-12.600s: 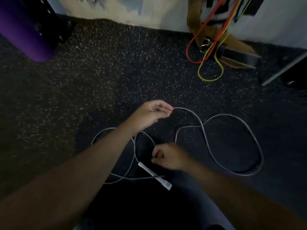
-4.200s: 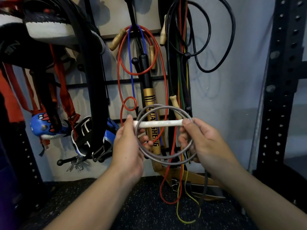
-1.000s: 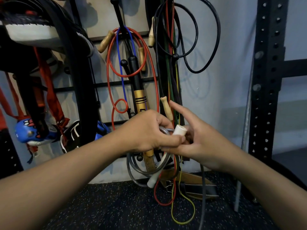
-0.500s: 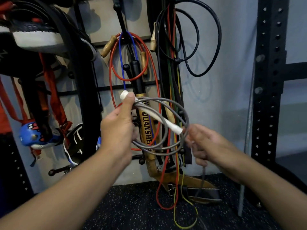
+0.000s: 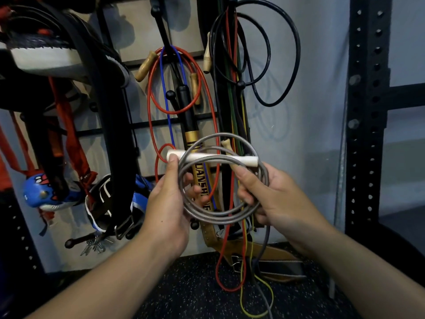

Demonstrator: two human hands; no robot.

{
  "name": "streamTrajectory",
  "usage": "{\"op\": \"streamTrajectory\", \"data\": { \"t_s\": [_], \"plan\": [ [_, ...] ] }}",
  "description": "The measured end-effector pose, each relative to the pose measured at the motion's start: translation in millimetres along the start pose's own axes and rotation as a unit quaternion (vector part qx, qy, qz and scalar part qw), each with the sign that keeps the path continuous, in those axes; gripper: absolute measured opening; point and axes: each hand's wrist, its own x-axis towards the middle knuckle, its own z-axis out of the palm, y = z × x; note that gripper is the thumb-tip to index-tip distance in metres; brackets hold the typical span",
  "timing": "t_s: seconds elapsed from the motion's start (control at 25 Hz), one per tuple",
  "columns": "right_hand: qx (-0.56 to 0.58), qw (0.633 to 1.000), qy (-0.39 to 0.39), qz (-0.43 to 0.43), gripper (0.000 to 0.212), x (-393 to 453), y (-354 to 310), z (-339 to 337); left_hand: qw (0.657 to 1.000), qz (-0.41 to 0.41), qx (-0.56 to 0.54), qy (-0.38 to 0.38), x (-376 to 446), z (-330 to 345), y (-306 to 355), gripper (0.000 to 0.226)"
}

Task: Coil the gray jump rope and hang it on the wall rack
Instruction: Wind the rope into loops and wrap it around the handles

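Note:
The gray jump rope (image 5: 220,214) is wound into a round coil of several loops, held in front of the wall rack (image 5: 161,26). Its white handle (image 5: 211,157) lies level across the top of the coil. My left hand (image 5: 167,203) grips the coil's left side, thumb on the handle's left end. My right hand (image 5: 273,201) grips the right side below the handle's other end. A loose gray tail (image 5: 266,240) hangs down from my right hand toward the floor. The rack's black pegs (image 5: 170,95) stick out just behind the coil.
Red and blue ropes (image 5: 208,93), a black and gold stick (image 5: 192,139), black cords (image 5: 271,54) and colored bands hang on the rack. Belts and a blue glove (image 5: 39,192) hang left. A leather belt (image 5: 264,252) lies on the speckled floor. A black perforated upright (image 5: 368,111) stands right.
The white handle has swung from a slant to level across the coil. My right hand has taken hold of the coil's right side, and the coil sits a little lower.

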Motion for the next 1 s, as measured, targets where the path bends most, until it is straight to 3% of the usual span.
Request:
{"op": "streamTrajectory", "data": {
  "t_s": [0.08,0.16,0.24,0.28,0.36,0.44,0.48,0.52,0.64,0.72,0.88,1.0],
  "plan": [
    [0.006,1.000,-0.019,0.021,0.016,1,-7,-6,0.999,0.005,0.034,-0.039,7,-11,6,0.060],
    [-0.011,0.999,-0.037,0.035,0.018,2,-12,-13,0.988,0.044,0.136,-0.055,14,-18,14,0.076],
    [-0.026,0.997,-0.058,0.045,0.019,3,-15,-18,0.941,0.164,0.293,-0.053,19,-22,32,0.093],
    [-0.036,0.996,-0.069,0.045,0.015,3,-17,-19,0.895,0.248,0.364,-0.076,21,-21,44,0.095],
    [-0.065,0.993,-0.090,0.033,0.016,4,-18,-19,0.767,0.354,0.502,-0.187,21,-9,68,0.099],
    [-0.088,0.990,-0.110,0.023,0.020,5,-19,-18,0.631,0.340,0.633,-0.292,21,9,81,0.099],
    [-0.099,0.988,-0.118,0.022,0.019,5,-20,-17,0.602,0.296,0.665,-0.327,21,20,82,0.092],
    [-0.113,0.985,-0.126,0.022,0.018,5,-21,-17,0.609,0.243,0.664,-0.360,21,28,82,0.079],
    [-0.168,0.976,-0.138,0.017,0.014,2,-24,-18,0.699,0.036,0.570,-0.430,25,41,79,0.034],
    [-0.186,0.973,-0.139,0.008,0.012,0,-25,-23,0.673,0.001,0.583,-0.454,26,40,76,0.040],
    [-0.173,0.974,-0.143,0.026,0.022,-3,-30,-40,0.561,0.062,0.658,-0.498,22,37,72,0.044],
    [-0.178,0.969,-0.164,0.045,0.035,-3,-34,-52,0.553,0.087,0.659,-0.502,24,29,75,0.037]
  ]
}}
